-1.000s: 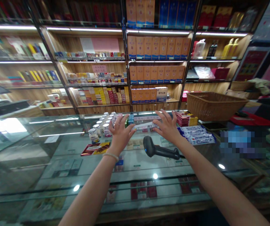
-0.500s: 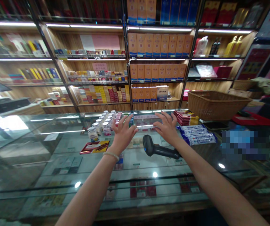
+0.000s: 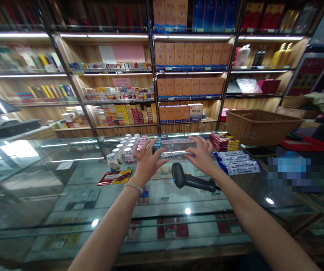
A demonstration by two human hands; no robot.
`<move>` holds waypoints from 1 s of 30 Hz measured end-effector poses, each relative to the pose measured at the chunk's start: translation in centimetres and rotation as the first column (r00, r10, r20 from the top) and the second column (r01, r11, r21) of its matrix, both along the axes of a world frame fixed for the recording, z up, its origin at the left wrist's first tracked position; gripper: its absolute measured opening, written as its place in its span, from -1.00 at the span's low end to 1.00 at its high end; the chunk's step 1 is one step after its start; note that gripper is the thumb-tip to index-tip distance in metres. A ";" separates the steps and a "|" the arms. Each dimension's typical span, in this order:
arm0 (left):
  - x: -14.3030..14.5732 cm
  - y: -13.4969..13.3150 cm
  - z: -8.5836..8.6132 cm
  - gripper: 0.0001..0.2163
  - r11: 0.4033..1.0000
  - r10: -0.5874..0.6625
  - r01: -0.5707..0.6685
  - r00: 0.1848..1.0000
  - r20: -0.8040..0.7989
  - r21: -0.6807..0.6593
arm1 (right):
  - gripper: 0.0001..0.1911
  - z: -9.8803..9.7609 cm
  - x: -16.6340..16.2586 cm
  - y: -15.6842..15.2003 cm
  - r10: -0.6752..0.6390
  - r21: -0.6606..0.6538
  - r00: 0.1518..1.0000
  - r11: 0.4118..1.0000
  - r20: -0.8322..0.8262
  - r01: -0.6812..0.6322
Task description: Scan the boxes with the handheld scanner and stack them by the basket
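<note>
Above the glass counter (image 3: pixel 162 207), my left hand (image 3: pixel 147 162) is held with its fingers spread and nothing in it. It is nearest to the lidded jars (image 3: pixel 128 155) and a red-and-yellow chocolate packet (image 3: pixel 115 177) to its left. My right hand (image 3: pixel 202 155) is raised opposite, fingers apart and likewise bare. A black barcode scanner (image 3: pixel 191 180) lies on the glass below and between the hands, its handle pointing right. Just right of my right hand are blue-and-white packets (image 3: pixel 237 162) and a stack of red-and-yellow packets (image 3: pixel 224 142).
A wicker basket (image 3: pixel 263 126) stands on the counter's right side, beside a red mat (image 3: pixel 310 145). Behind the counter, lit shelves hold orange boxes (image 3: pixel 193 55) and small cartons (image 3: pixel 125 114). A dark machine (image 3: pixel 12 126) sits at far left.
My left thumb has stretched outward to the right, and the right hand's fingers have shifted slightly. The camera view has moved a little; the scanner and packets stay in place.
</note>
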State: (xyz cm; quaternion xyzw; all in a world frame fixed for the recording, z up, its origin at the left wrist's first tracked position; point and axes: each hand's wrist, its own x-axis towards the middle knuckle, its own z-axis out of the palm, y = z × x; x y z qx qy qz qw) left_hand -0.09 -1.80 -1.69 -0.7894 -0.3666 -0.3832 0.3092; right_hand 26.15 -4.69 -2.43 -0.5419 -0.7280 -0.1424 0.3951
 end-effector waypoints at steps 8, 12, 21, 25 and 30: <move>0.2 0.1 -0.3 -0.82 0.998 -0.004 0.003 1.000 0.009 0.061 | -0.84 -0.4 0.2 0.4 0.008 -0.080 0.999 0.997 -0.034 -0.011; 0.2 0.1 -0.2 -0.83 0.997 0.003 -0.004 1.000 0.014 0.079 | -0.82 -0.5 0.1 0.2 -0.009 -0.042 1.000 0.999 -0.008 0.009; -0.2 0.5 -0.5 -0.80 0.999 0.018 -0.019 0.999 0.038 0.025 | -0.55 -0.7 0.4 -0.2 -0.098 0.170 0.983 0.983 0.155 0.071; -0.3 0.6 -0.6 -0.81 0.999 0.023 -0.025 0.999 0.041 0.031 | -0.64 -0.9 0.6 0.0 -0.128 0.199 0.972 0.976 0.195 0.089; -0.3 0.6 -0.5 -0.82 1.000 0.030 -0.031 0.999 0.037 0.002 | -0.75 -1.0 0.9 0.2 -0.145 0.195 0.970 0.975 0.195 0.107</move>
